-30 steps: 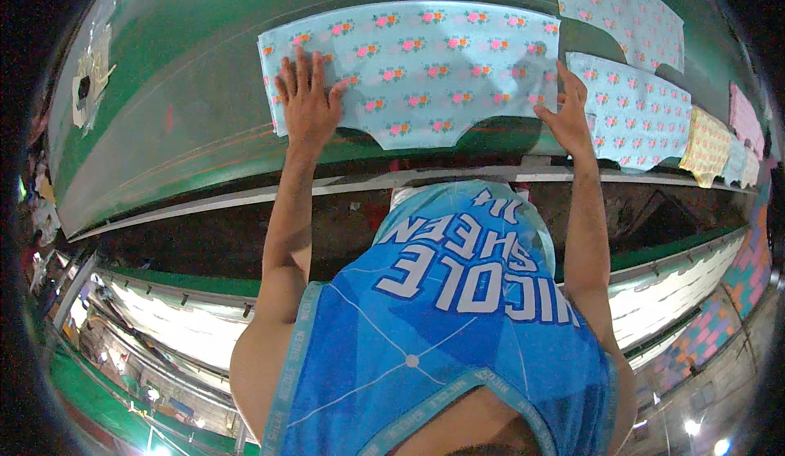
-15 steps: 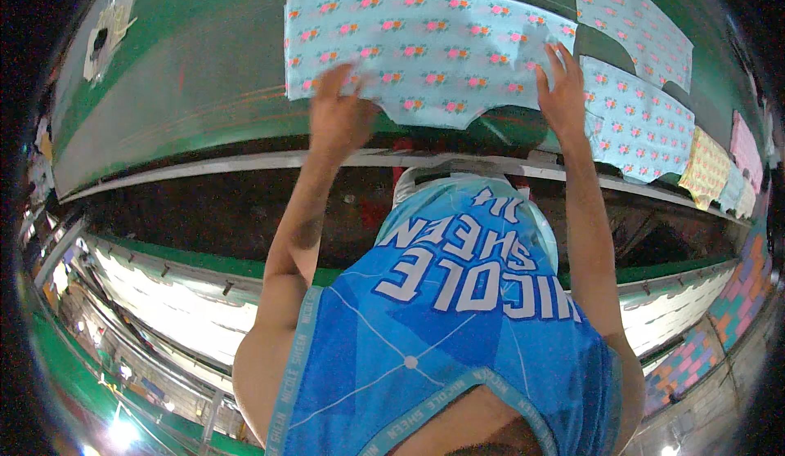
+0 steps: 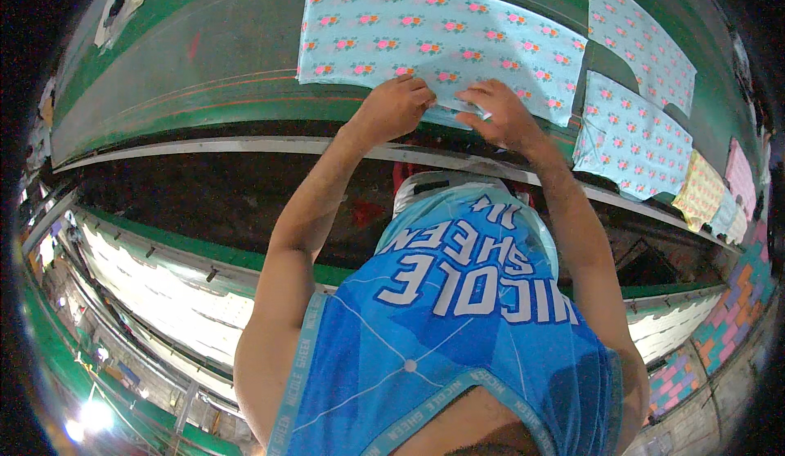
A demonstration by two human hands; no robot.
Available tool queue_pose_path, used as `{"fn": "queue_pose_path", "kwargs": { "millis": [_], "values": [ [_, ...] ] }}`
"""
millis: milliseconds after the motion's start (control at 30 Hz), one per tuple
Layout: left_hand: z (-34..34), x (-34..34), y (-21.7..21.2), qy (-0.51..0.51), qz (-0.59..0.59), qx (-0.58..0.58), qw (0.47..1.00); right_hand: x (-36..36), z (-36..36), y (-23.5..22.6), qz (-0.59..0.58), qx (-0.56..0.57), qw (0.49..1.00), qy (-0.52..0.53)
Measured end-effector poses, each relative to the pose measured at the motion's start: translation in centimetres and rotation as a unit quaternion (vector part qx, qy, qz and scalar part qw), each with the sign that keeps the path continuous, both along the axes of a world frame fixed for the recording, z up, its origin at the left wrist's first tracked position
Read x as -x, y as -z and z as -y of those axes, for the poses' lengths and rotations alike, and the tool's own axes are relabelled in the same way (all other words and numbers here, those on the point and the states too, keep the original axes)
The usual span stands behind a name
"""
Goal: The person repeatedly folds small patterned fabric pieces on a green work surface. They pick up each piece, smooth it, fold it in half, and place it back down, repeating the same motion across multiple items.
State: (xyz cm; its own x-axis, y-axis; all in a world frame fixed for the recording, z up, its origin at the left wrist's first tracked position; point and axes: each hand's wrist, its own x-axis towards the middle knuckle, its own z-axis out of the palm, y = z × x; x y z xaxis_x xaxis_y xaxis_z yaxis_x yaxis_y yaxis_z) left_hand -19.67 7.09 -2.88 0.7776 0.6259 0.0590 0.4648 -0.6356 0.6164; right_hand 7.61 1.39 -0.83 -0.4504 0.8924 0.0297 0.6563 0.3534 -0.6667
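A light-blue fabric piece [image 3: 446, 27] printed with pink and orange flowers lies flat on the green table in front of me. At the middle of its near edge, my left hand [image 3: 396, 106] is closed, fingertips pinching the cloth. My right hand [image 3: 505, 119] is beside it, thumb and fingers closing on the same edge. Between the two hands the edge is lifted and folded up a little. A small white bit [image 3: 485, 115] shows at the right thumb; whether it is the cloth's underside or something else, I cannot tell.
On the right lie more blue flowered fabric pieces [image 3: 634, 133], with a yellow piece [image 3: 699, 188] and a pink one [image 3: 741, 176] beyond. A pale rail [image 3: 270, 143] borders the table's near side. A taped patch [image 3: 123, 6] is at the far left.
Both hands have come inward and together from the fabric's two sides, and now grip its near edge. The fabric piece appears slightly turned, its right end nearer me.
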Motion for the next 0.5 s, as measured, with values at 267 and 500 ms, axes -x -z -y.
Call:
{"fn": "queue_pose_path", "kwargs": {
  "millis": [267, 500],
  "values": [
    [-0.4, -1.2, -0.9, -0.024, 0.029, -0.081, 0.996, 0.6, -1.4, 1.3, -0.027, 0.163, 0.985, 0.050],
    [5.2, -0.2, -1.2, 0.032, -0.054, -0.099, 0.993, 0.3, -2.1, 1.7, -0.091, 0.194, 0.976, 0.049]
  ]
}}
